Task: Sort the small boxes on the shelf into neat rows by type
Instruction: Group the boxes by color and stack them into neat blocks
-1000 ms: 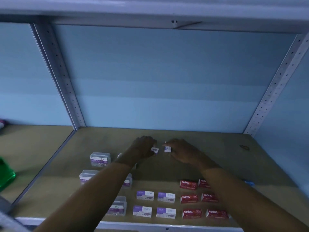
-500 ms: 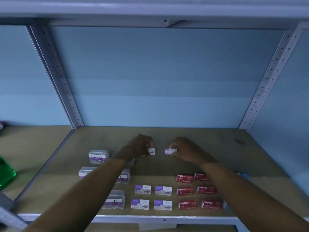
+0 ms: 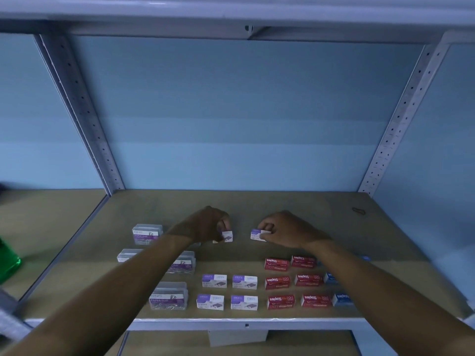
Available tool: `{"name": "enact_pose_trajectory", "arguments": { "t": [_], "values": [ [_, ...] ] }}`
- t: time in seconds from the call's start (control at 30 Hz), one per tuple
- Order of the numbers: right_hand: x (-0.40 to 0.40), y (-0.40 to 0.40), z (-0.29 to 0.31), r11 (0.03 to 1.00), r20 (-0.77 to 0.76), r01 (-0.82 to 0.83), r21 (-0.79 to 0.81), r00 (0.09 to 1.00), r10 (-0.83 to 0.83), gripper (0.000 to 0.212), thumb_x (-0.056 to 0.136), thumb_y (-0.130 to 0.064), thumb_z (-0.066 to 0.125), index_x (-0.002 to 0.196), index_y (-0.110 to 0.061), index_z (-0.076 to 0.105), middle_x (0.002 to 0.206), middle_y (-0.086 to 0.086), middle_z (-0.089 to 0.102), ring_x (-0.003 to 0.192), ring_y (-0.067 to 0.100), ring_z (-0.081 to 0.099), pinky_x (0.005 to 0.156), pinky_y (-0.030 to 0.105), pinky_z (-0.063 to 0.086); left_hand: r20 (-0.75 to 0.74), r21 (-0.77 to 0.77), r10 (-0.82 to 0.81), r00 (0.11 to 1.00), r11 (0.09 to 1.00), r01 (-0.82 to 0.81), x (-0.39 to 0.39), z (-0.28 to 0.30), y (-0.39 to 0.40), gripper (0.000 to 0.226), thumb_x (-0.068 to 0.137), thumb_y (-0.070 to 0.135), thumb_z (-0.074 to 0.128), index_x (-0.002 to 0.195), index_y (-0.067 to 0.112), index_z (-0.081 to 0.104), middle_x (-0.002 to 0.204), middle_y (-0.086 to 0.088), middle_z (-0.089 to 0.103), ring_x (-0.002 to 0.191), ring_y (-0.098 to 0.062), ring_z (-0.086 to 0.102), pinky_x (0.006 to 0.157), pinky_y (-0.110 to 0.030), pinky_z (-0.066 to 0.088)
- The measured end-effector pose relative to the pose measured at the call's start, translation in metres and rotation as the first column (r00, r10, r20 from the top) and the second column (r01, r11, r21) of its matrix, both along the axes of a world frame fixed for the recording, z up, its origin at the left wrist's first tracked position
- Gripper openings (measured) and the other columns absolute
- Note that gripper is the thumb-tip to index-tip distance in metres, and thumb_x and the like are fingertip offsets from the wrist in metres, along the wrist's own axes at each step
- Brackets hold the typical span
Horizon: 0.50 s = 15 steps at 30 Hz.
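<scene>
Left hand (image 3: 205, 224): fingers curled and pinched on a small purple-and-white cardboard box (image 3: 226, 236); the box rests on or just above the board, which of the two cannot be told.
Right hand (image 3: 288, 228): fingers curled, thumb and fingertips (image 3: 264, 236) clamped on a second small purple-and-white cardboard box (image 3: 257, 234) lying flat.
Spacing: the two held boxes sit side by side, apart, with bare board between them.
Surface: tan wooden shelf board (image 3: 282, 201) in a grey metal rack, blue wall behind.
Purple-and-white row group: four matching boxes (image 3: 229, 291) in two rows of two, nearer the front edge than the hands.
Red group: six red cardboard staple boxes (image 3: 294, 281) in three rows of two, right of the purple group.
Blue group: blue boxes (image 3: 343, 299) just right of the red ones, partly hidden by the right forearm.
Clear group: clear plastic paper-clip cases (image 3: 147, 233) at the left, partly hidden by the left forearm.
</scene>
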State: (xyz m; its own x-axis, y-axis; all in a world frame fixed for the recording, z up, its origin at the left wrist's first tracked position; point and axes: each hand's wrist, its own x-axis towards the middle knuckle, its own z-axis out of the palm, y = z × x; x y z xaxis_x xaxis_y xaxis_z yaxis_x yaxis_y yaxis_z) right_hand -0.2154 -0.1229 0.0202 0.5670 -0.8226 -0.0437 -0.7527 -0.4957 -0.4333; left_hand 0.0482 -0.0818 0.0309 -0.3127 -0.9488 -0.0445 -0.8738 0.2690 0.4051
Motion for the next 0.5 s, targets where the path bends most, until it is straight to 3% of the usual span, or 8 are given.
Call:
{"name": "enact_pose_trajectory", "arguments": {
  "t": [0.1,0.23,0.5],
  "values": [
    [0.001,0.003,-0.001,0.999,-0.018,0.030,-0.016,0.999,-0.031,0.019,0.085,-0.031,0.071,0.101,-0.023,0.079,0.099,-0.005,0.078,0.081,0.008,0.069,0.070,0.028,0.055,0.150,-0.103,0.060,0.987,0.994,-0.045,-0.004,0.000,0.007,0.022,0.080,0.028,0.077,0.099,0.019,0.075,0.105,0.001,0.074,0.095,-0.019,0.068,0.080,-0.022,0.046],
    [0.006,0.017,0.003,0.995,-0.017,0.092,-0.039,0.996,-0.093,0.019,0.088,-0.034,0.070,0.104,-0.027,0.078,0.103,-0.008,0.076,0.085,0.009,0.068,0.076,0.031,0.058,0.227,-0.208,0.067,0.972,0.978,-0.019,-0.005,0.011,0.017,0.022,0.081,0.036,0.075,0.099,0.024,0.076,0.102,0.006,0.075,0.097,-0.015,0.065,0.095,-0.033,0.048],
    [0.022,0.064,0.017,1.000,-0.049,0.027,0.006,0.998,-0.026,0.020,0.091,-0.041,0.070,0.107,-0.031,0.076,0.103,-0.016,0.074,0.085,0.000,0.064,0.075,0.024,0.053,0.198,-0.163,-0.034,0.980,0.984,0.066,0.002,0.023,0.047,0.022,0.079,0.040,0.077,0.097,0.028,0.077,0.094,0.013,0.074,0.082,-0.003,0.060,0.088,-0.024,0.045]
  ]
}}
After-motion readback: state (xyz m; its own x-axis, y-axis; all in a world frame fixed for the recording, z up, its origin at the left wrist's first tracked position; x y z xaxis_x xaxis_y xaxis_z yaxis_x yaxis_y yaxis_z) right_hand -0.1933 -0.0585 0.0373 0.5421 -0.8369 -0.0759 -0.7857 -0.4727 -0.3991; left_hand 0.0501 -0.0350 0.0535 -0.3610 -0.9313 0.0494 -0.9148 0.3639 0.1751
